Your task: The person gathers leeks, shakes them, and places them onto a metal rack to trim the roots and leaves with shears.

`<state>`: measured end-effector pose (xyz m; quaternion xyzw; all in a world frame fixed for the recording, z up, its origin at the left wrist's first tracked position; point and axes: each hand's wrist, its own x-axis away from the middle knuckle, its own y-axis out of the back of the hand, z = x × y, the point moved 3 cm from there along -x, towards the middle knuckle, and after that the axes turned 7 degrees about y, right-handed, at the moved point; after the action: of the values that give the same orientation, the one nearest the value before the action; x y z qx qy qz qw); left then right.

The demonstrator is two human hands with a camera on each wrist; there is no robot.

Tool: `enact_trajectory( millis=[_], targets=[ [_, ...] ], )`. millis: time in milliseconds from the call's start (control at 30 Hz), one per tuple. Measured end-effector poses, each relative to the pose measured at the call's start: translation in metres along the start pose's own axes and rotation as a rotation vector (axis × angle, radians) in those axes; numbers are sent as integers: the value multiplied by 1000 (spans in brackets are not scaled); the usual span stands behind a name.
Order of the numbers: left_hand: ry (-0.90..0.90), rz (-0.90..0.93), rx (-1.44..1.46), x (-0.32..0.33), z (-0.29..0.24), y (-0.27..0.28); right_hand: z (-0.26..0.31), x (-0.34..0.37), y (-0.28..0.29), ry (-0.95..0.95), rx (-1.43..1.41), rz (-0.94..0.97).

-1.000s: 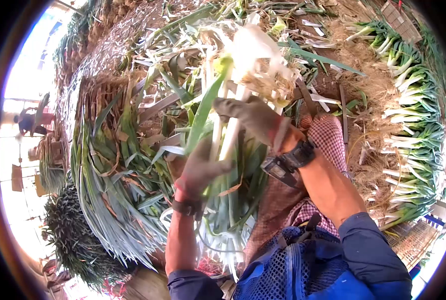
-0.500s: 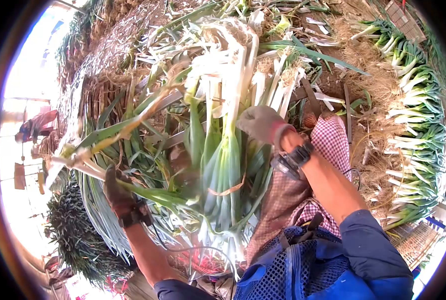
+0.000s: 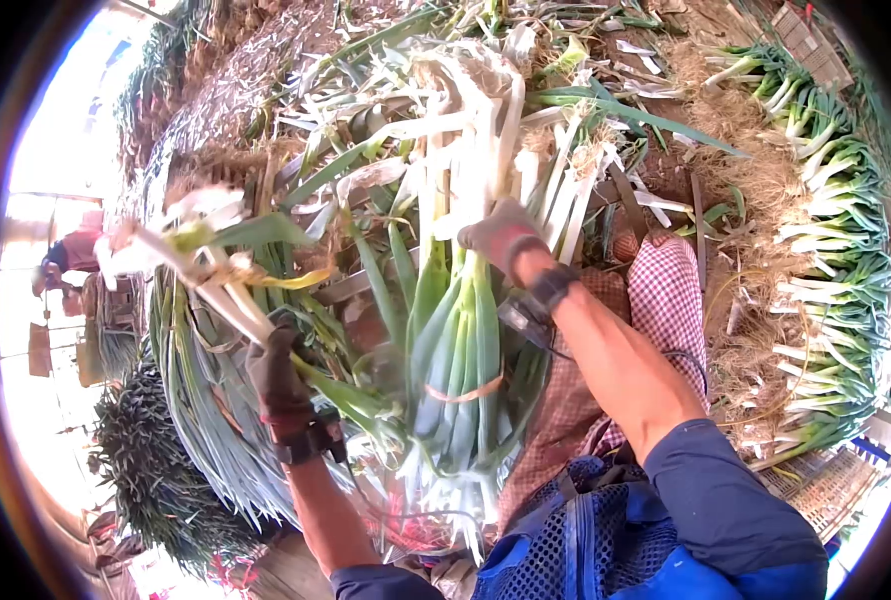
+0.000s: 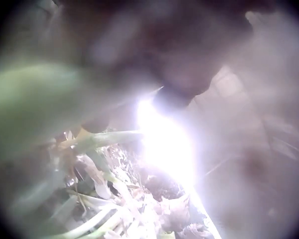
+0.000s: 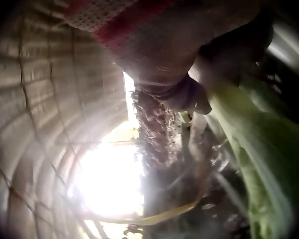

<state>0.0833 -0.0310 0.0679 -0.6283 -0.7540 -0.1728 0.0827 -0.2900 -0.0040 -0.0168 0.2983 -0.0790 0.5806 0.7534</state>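
My gloved left hand [image 3: 278, 375] grips a few pale leek stalks [image 3: 228, 300] at the left. Their ragged ends and a yellowed leaf point up and away, while green leaves trail past the hand toward the middle. In the left wrist view the dark glove [image 4: 174, 55] and a blurred green leaf [image 4: 35, 107] fill the upper part. My gloved right hand [image 3: 506, 240] holds the leeks [image 3: 461, 320] in front of me where white stems turn green. A tan band [image 3: 463, 392] circles their leaves. The right wrist view shows curled fingers at a green leek leaf [image 5: 258, 154].
Loose leeks [image 3: 571, 185] and trimmed scraps [image 3: 366, 125] lie beyond the hands. A heap of long leeks [image 3: 201, 370] stands at the left, with dark green tops [image 3: 156, 460] below it. A row of leeks [image 3: 831, 260] lines the right side near a wicker basket [image 3: 826, 495].
My left hand moved from the middle out to the left carrying leek stalks, then slightly back right. My right hand came off the stems, then settled back on the banded leeks.
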Motion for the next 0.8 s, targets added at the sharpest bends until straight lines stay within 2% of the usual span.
enact_trajectory(
  millis=[33, 67, 133, 200, 267, 333, 367, 467, 500, 600, 667, 733, 800],
  targets=[
    [2, 43, -11, 5, -3, -15, 17, 24, 10, -47, -137, 75],
    [8, 86, -24, 10, -6, -29, 22, 38, 8, 10, -232, 102],
    [9, 187, -52, 13, -14, -55, 12, 48, -13, 136, -272, 199],
    [18, 152, -188, 18, -25, -78, 6, 64, -30, 150, -250, 334],
    [10, 292, -91, 13, -22, -92, 2, 88, -47, 182, -311, 424],
    [97, 405, -104, 33, -42, -108, 10, 110, -53, 313, -252, 472],
    [76, 412, -117, 33, -45, -108, 5, 122, -66, 302, -320, 447],
    [60, 438, -143, 32, -40, -111, 13, 143, -54, 295, -375, 413],
    [61, 428, -151, 32, -39, -108, 13, 149, -51, 372, -422, 370],
    [66, 379, -180, 27, -33, -93, 4, 166, -44, 386, -553, 350],
    [53, 288, -205, 12, -21, -81, 7, 174, -38, 436, -459, 315],
    [27, 298, -207, 27, -27, -85, 14, 181, -39, 407, -363, 380],
    [96, 435, -143, 45, -31, -94, 23, 178, -47, 506, -211, 358]
  ],
)
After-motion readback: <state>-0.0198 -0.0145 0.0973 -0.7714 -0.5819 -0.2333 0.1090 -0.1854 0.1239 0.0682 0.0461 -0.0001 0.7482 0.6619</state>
